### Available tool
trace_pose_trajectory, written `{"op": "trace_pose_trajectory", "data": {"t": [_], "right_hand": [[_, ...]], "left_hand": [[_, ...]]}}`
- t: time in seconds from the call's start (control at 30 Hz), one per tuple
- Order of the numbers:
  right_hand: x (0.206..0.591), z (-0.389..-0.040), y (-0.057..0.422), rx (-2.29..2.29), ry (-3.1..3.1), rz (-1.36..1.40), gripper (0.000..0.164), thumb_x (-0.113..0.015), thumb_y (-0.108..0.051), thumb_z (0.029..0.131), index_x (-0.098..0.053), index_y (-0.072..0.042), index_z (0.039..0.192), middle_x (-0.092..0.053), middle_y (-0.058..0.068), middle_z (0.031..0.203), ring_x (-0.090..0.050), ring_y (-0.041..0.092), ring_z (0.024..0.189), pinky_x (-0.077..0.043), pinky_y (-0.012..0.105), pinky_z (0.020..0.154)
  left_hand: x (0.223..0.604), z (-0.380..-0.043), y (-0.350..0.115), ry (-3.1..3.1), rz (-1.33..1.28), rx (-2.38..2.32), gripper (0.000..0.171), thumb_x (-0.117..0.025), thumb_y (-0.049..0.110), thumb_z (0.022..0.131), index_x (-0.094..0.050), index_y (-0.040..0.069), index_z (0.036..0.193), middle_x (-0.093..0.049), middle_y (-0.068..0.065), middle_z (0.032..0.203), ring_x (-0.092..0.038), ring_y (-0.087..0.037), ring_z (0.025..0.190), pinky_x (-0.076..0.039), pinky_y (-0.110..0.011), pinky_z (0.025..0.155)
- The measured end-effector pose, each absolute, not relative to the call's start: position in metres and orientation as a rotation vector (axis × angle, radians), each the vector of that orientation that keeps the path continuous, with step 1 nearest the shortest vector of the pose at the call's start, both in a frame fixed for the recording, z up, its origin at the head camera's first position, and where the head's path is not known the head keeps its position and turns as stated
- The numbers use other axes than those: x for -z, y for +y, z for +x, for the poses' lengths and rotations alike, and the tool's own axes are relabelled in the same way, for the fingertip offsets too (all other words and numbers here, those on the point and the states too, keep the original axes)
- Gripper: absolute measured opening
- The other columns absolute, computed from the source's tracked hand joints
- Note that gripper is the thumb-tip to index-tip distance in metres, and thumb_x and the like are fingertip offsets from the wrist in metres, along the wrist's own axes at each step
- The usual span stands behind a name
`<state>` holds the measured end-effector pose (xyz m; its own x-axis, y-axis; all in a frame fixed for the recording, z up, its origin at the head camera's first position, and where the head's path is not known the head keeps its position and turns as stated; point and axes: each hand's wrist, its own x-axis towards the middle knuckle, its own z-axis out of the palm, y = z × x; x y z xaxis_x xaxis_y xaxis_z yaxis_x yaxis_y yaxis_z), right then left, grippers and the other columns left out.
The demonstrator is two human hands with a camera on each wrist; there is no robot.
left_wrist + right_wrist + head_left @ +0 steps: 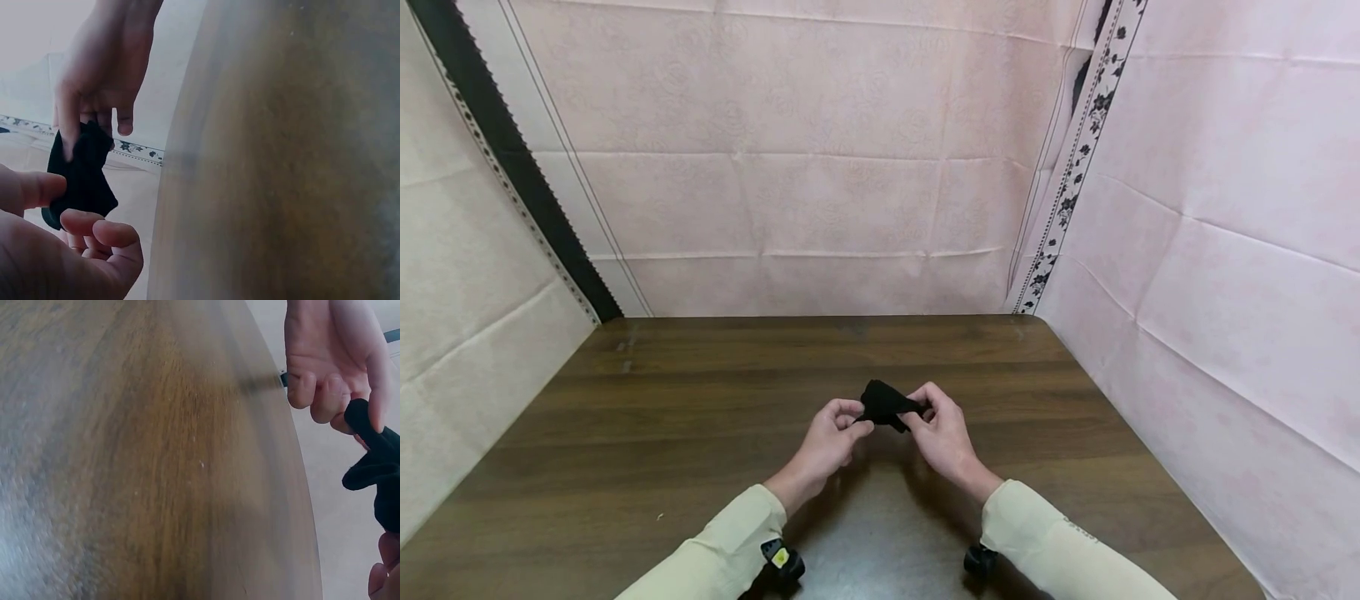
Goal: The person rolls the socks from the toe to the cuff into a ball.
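A small piece of black fabric (882, 403), folded or bunched, is held between both hands above the table. My left hand (827, 440) pinches its left edge between thumb and fingers; in the left wrist view the thumb lies against the cloth (81, 181). My right hand (946, 435) grips the opposite end between thumb and fingers. The right wrist view shows loose folds in the black fabric (378, 465), with the left hand (331, 356) holding its upper end. Its exact kind is hard to tell.
Below the hands lies a brown wood-grain table (737, 358). Pale pink patterned cloth sheets (835, 200) hang behind it and along both sides. A tiny light speck (659, 517) lies on the tabletop at left. Dark wrist devices (784, 562) sit beneath the cream sleeves.
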<state>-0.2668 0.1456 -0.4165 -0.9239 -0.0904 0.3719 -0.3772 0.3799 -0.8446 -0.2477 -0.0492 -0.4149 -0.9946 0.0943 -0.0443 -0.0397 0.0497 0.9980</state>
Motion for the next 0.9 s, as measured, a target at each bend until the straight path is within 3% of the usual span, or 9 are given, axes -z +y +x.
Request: {"op": "trace_pose_trajectory", "data": {"t": [0.2, 0.33, 0.63, 0.9], "right_hand": [[0.417, -0.266, 0.145, -1.563, -2.338, 0.406, 0.007, -0.073, -0.01, 0.092, -0.066, -0.012, 0.094, -0.064, 0.002, 0.089, -0.056, 0.024, 0.069, -0.046, 0.028, 0.055], [0.417, -0.266, 0.145, -1.59, -2.311, 0.418, 0.007, -0.073, -0.01, 0.092, -0.066, -0.012, 0.093, -0.065, 0.003, 0.091, -0.056, 0.026, 0.072, -0.046, 0.028, 0.057], [0.41, -0.258, 0.139, -1.653, -2.284, 0.367, 0.007, -0.072, -0.004, 0.091, -0.065, -0.007, 0.091, -0.065, 0.006, 0.091, -0.056, 0.029, 0.076, -0.045, 0.028, 0.059], [0.385, -0.237, 0.133, -1.725, -2.261, 0.424, 0.006, -0.069, 0.002, 0.092, -0.064, 0.001, 0.089, -0.064, 0.013, 0.088, -0.055, 0.031, 0.073, -0.044, 0.028, 0.059]], "left_hand": [[0.414, -0.251, -0.05, 2.181, 0.033, -2.067, 0.04, -0.065, 0.023, 0.1, -0.056, 0.003, 0.134, -0.061, -0.016, 0.102, -0.044, -0.016, 0.06, -0.04, -0.027, 0.055], [0.416, -0.254, -0.051, 2.135, 0.041, -2.088, 0.042, -0.06, 0.025, 0.103, -0.055, 0.002, 0.137, -0.064, -0.017, 0.112, -0.041, -0.016, 0.06, -0.039, -0.027, 0.057], [0.419, -0.258, -0.05, 1.923, 0.047, -2.217, 0.033, -0.053, 0.024, 0.107, -0.06, -0.002, 0.125, -0.055, -0.006, 0.101, -0.03, -0.01, 0.054, -0.034, -0.025, 0.054], [0.423, -0.263, -0.05, 1.772, 0.04, -2.306, 0.027, -0.048, 0.027, 0.108, -0.06, 0.003, 0.106, -0.051, -0.004, 0.098, -0.03, -0.013, 0.058, -0.033, -0.026, 0.055]]}}
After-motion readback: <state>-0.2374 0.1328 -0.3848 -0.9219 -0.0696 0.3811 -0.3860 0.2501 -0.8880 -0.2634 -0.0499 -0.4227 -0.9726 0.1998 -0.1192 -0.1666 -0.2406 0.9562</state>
